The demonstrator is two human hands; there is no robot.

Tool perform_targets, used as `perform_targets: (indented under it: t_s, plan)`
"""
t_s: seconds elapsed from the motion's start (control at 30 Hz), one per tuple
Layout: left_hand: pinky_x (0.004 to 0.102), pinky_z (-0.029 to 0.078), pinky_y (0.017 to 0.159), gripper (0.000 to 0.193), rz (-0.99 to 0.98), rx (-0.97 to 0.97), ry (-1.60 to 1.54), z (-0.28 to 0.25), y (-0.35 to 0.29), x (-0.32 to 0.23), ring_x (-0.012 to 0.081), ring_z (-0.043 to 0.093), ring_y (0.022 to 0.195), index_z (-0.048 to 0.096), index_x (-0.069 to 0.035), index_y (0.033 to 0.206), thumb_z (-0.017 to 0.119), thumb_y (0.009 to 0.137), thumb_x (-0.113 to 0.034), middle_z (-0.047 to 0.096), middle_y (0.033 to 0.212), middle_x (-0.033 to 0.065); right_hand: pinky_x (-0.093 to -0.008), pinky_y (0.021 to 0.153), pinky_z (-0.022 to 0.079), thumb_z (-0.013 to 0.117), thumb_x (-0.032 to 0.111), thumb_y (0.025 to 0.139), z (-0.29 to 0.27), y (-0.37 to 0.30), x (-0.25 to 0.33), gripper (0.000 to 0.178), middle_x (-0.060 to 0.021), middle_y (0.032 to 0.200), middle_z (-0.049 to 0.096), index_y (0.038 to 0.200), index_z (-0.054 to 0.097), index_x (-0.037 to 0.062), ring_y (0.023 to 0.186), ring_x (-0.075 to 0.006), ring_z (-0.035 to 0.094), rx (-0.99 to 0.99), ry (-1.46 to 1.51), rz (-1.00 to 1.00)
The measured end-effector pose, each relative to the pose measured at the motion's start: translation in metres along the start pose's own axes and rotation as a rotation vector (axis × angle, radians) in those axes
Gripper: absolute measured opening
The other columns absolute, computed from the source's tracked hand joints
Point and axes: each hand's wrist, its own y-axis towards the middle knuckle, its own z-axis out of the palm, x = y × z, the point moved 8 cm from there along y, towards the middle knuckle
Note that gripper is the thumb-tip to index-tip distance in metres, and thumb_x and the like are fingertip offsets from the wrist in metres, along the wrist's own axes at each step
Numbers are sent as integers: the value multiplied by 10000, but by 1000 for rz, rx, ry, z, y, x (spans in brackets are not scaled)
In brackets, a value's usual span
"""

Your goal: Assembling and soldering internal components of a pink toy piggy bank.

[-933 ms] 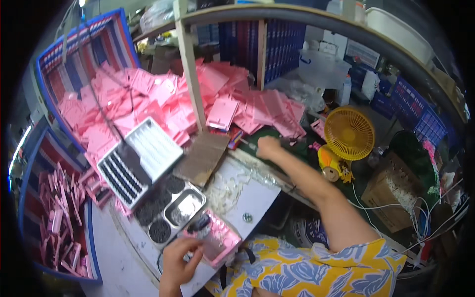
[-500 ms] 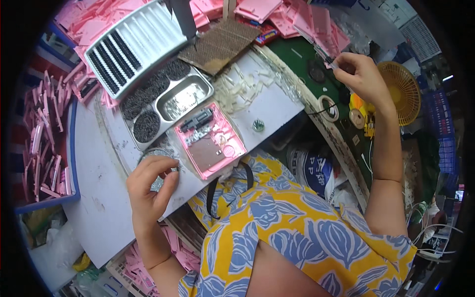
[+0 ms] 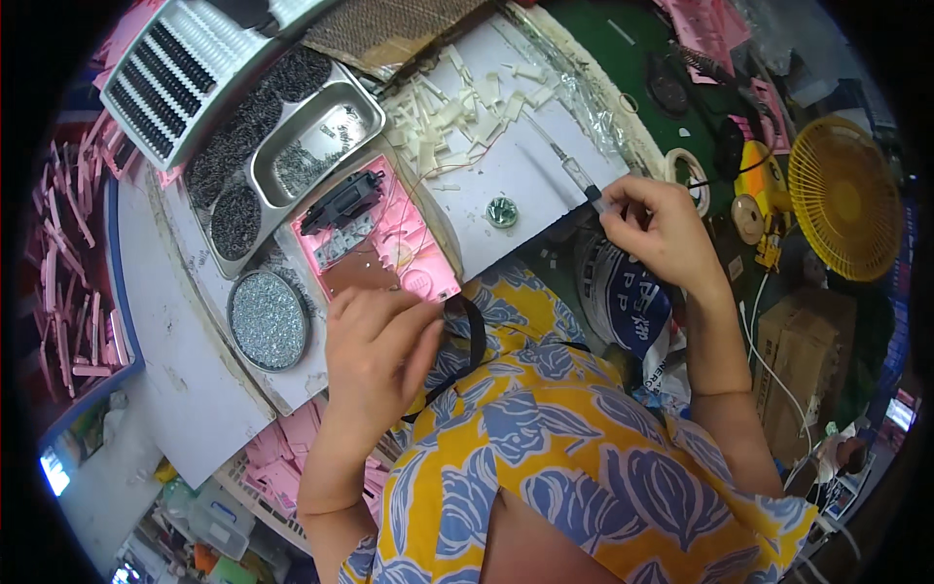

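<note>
A slim screwdriver (image 3: pixel 576 175) with a thin metal shaft and a clear and black handle is in my right hand (image 3: pixel 662 229). Its tip points up and left over the white worktop. My left hand (image 3: pixel 379 350) is at the near edge of an open pink plastic case (image 3: pixel 443 277), fingers bent together; what they pinch, if anything, is too small to make out. Inside the case lie a black module (image 3: pixel 342 202), a brown plate (image 3: pixel 360 273) and thin wires. Left of it stands a round dish (image 3: pixel 269 321) full of small silvery screws.
Behind the case sits a metal tray (image 3: pixel 365 122) with dark small parts. White plastic pieces (image 3: pixel 457 112) lie scattered beside cardboard (image 3: pixel 389 34). A small round green-topped container (image 3: pixel 501 212) is near the worktop edge. Right are a tape roll (image 3: pixel 686 175) and yellow fan (image 3: pixel 844 200).
My left hand has moved right from the screw dish to the pink case. My right hand has brought the screwdriver down and left over the worktop. The whole view has shifted.
</note>
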Motion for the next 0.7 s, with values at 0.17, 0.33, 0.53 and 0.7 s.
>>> perform_targets:
  t_s: [0.17, 0.33, 0.53, 0.7]
  plan:
    - [476, 365, 984, 341, 78, 227, 199, 56, 47, -7, 259, 578, 1032, 676, -79, 1094, 768, 775, -157, 643, 1089, 56, -246, 494, 406, 727, 88, 764, 13, -7, -19, 199, -48, 714, 649, 928, 692, -20, 498, -62, 498, -21, 100, 12]
    - [557, 306, 1053, 461, 57, 441, 375, 90, 60, -1, 261, 521, 1158, 653, -96, 1215, 754, 806, -281, 599, 1200, 59, -241, 508, 430, 737, 66, 776, -12, -13, -23, 228, -47, 655, 616, 980, 691, -23, 503, -69, 510, -117, 178, 30]
    - [611, 288, 1072, 534, 193, 367, 338, 84, 77, -15, 272, 549, 1099, 657, -102, 1209, 752, 789, -419, 607, 1132, 76, -280, 515, 456, 756, 68, 741, -132, -38, 66, 256, -76, 712, 616, 983, 697, 10, 523, -158, 579, -293, -151, -281]
    - [597, 268, 1055, 510, 293, 209, 251, 27, 79, -37, 261, 549, 1118, 637, -121, 1246, 732, 838, -412, 608, 1160, 72, -333, 538, 477, 735, 34, 718, -208, -98, 223, 291, -93, 729, 630, 1006, 699, 16, 592, -243, 609, -667, -550, -614]
